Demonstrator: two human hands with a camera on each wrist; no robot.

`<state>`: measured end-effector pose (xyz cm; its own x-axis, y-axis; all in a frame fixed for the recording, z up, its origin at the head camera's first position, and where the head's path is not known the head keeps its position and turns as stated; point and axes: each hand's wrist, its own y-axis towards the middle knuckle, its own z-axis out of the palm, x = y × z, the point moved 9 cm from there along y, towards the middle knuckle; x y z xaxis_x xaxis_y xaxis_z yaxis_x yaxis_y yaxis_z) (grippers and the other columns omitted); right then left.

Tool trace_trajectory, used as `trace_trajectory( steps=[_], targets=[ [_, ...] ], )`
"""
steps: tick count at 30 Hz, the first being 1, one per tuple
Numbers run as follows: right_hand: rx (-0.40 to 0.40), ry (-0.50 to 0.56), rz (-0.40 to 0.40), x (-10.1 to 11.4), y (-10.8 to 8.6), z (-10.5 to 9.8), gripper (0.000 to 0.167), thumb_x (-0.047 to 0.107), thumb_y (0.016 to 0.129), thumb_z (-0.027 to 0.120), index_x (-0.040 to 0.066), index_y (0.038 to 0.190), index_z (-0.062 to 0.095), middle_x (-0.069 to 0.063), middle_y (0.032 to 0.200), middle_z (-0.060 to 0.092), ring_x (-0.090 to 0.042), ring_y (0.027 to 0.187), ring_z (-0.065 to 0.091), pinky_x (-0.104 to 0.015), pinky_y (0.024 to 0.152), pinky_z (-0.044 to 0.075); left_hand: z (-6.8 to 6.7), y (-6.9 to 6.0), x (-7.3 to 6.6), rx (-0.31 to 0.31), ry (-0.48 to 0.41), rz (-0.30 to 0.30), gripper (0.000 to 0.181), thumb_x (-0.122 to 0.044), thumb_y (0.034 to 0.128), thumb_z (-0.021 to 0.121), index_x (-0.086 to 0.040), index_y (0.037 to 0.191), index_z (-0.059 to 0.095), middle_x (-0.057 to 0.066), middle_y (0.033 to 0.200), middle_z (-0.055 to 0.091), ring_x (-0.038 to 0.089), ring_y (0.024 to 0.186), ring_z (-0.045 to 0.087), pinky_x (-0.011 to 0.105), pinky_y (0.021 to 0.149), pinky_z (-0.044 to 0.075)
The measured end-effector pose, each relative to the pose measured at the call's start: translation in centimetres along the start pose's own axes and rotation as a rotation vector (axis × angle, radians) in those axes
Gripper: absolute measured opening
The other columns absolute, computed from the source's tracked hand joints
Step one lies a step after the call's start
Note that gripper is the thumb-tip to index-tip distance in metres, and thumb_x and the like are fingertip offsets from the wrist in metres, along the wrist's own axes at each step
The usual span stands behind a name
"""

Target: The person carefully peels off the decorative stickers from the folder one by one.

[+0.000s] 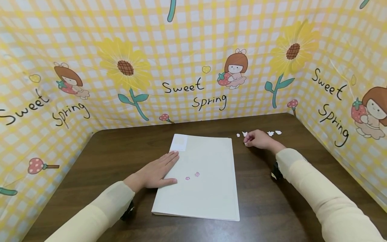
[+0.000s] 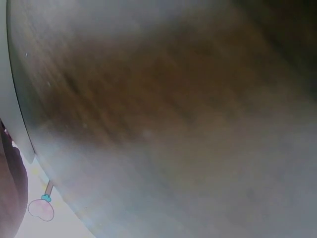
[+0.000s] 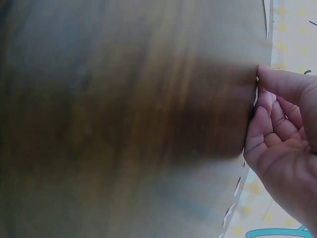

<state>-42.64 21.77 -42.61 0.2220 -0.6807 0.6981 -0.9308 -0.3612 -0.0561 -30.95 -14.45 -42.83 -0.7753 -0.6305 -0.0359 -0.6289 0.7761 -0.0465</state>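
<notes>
A white folder [image 1: 208,198] lies on the brown table, with two small pink stickers [image 1: 197,174] near its middle. My left hand [image 1: 156,170] rests flat on the folder's left side, fingers stretched toward a pale label [image 1: 179,142] at the upper left corner. To the right of the folder, my right hand [image 1: 257,139] is low over the table, pinching a small white paper piece [image 1: 246,144] between thumb and fingertips. In the right wrist view only a white sliver of it shows. More small white paper pieces [image 1: 278,132] lie on both sides of the right hand.
The brown table [image 1: 121,148] reaches back to a yellow checked cloth [image 1: 187,67] hung along the rear and both sides. Dark wrist bands [image 1: 276,170] show under the cream sleeves. The left wrist view is mostly blurred table surface.
</notes>
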Motion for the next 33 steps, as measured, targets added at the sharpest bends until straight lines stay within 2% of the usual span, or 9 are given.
trace_trajectory(
  steps=[12, 21, 29, 33],
  targets=[
    [0.018, -0.007, 0.004, 0.05, -0.35, 0.20, 0.008, 0.004, 0.089, 0.067, -0.001, 0.094, 0.069, -0.003, 0.083, 0.064, -0.018, 0.077, 0.054, -0.033, 0.072, 0.045, -0.06, -0.09, -0.05, -0.034, -0.017, 0.007, 0.090, -0.064, 0.0954, 0.040, 0.001, 0.153, 0.020, 0.015, 0.160, 0.015, 0.028, 0.147, 0.011, 0.044, 0.114, 0.020],
    [0.031, 0.018, 0.013, -0.32, -0.39, 0.17, 0.013, 0.005, 0.092, 0.063, -0.003, 0.101, 0.068, -0.006, 0.089, 0.066, -0.018, 0.077, 0.052, -0.032, 0.070, 0.045, 0.38, -0.01, 0.35, -0.007, -0.018, -0.015, 0.091, -0.067, 0.0951, 0.035, -0.002, 0.155, 0.015, 0.012, 0.161, 0.010, 0.023, 0.147, 0.005, 0.040, 0.116, 0.015],
    [0.053, 0.144, 0.004, -0.34, -0.56, 0.00, 0.017, 0.001, 0.090, 0.064, -0.009, 0.105, 0.065, -0.007, 0.085, 0.065, -0.015, 0.078, 0.054, -0.027, 0.070, 0.046, 0.62, 0.00, 0.54, 0.008, -0.010, -0.026, 0.092, -0.069, 0.0943, 0.033, -0.004, 0.155, 0.014, 0.011, 0.162, 0.008, 0.021, 0.148, 0.003, 0.038, 0.116, 0.013],
    [0.033, 0.202, 0.005, -0.27, -0.78, -0.20, 0.019, -0.002, 0.090, 0.063, -0.011, 0.106, 0.064, -0.010, 0.087, 0.066, -0.013, 0.077, 0.056, -0.026, 0.070, 0.047, 0.57, -0.04, 0.48, 0.011, -0.007, -0.023, 0.092, -0.069, 0.0945, 0.032, -0.003, 0.155, 0.013, 0.011, 0.162, 0.008, 0.021, 0.148, 0.003, 0.038, 0.116, 0.013]
  ],
)
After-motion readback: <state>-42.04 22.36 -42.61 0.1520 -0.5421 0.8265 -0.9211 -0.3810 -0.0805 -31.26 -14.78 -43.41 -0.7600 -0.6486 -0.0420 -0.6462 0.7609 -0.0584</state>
